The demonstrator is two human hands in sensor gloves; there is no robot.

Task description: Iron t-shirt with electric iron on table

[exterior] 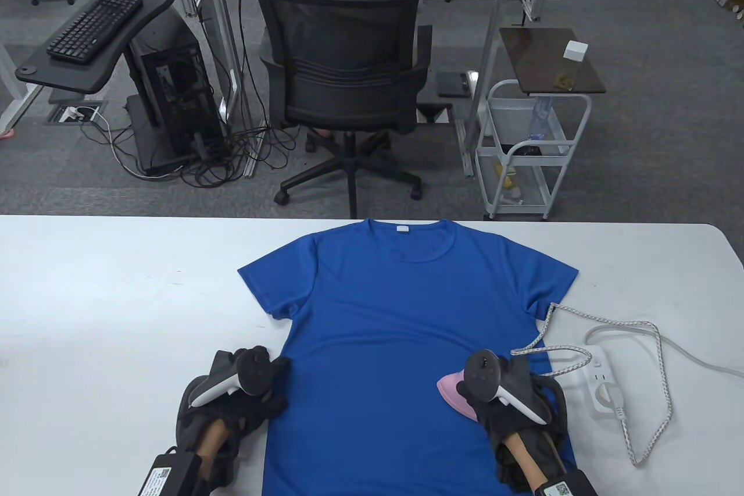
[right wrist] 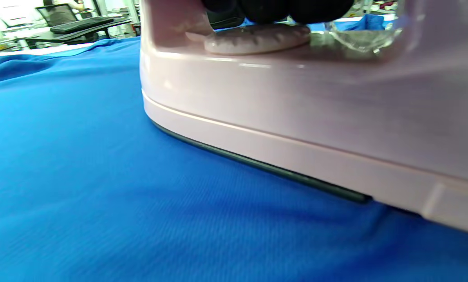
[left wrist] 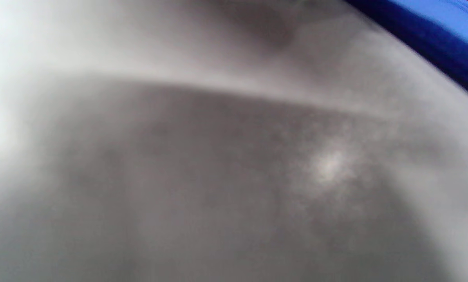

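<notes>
The right hand (exterior: 500, 397) grips the pink iron (exterior: 456, 394), soleplate flat on the lower right of the blue t-shirt (exterior: 395, 333). The left hand (exterior: 244, 397) rests at the shirt's left hem; its finger posture cannot be determined. Risk: the cord (exterior: 581, 356) may snag, or dwelling may scorch the fabric.
</notes>
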